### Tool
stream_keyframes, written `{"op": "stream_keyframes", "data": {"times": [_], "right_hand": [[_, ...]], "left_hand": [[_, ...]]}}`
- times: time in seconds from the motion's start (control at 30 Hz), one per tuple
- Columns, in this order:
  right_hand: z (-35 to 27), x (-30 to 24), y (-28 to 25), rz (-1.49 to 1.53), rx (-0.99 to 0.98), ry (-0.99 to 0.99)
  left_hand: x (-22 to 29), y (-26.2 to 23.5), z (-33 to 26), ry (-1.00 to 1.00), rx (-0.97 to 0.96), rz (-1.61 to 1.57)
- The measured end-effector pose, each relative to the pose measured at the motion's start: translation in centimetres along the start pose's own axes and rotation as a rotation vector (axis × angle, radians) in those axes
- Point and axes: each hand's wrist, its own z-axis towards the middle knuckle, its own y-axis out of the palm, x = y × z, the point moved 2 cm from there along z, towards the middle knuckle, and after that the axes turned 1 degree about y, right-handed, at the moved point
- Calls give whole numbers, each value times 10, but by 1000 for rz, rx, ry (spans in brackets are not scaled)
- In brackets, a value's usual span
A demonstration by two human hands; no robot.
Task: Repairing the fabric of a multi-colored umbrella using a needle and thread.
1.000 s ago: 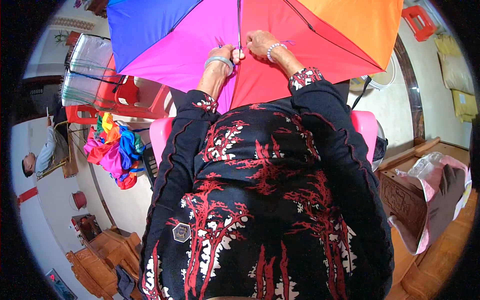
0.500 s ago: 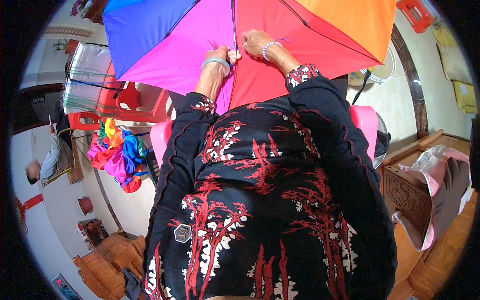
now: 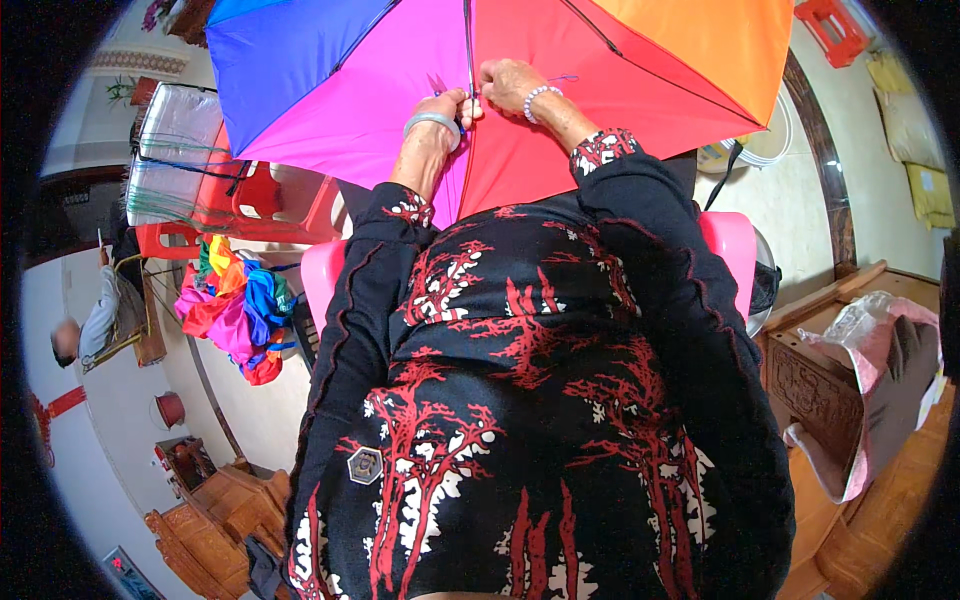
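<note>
Handwork on an umbrella canopy. The multicoloured canopy [image 3: 600, 90] is spread open in front of the person's lap, its ribbed side in view, with a dark rib [image 3: 468, 45] running between the magenta and red panels. The left hand [image 3: 443, 106] has its fingers folded close at the rib; a small pointed tool [image 3: 436, 84], possibly snips, juts from its grasp. The right hand [image 3: 513, 84] lies just across the rib over the red panel, fingers curled; whether their tips pinch a thread cannot be told. A thin purple strand [image 3: 563, 78] shows near the right wrist. Compared with one second earlier, canopy and hands sit slightly farther left, yet both hands keep their place along the rib; over the last half second little alters except that the tool's tips show more distinctly. This suggests fine work continuing at a single spot. Outward, a pink chair [image 3: 729, 255] flanks the person; at left are a bundle of coloured fabric [image 3: 235, 310] and red stools [image 3: 255, 195] bearing a plastic-wrapped package [image 3: 175, 150].
</note>
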Motion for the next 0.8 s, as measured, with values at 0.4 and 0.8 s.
{"op": "stream_keyframes", "data": {"times": [0.4, 0.8], "right_hand": [[0, 0, 4, -34, 81, -18], [-2, -11, -9, -26, -56, 113]], "left_hand": [[-3, 6, -6, 18, -12, -26], [-1, 10, -14, 41, 33, 10]]}}
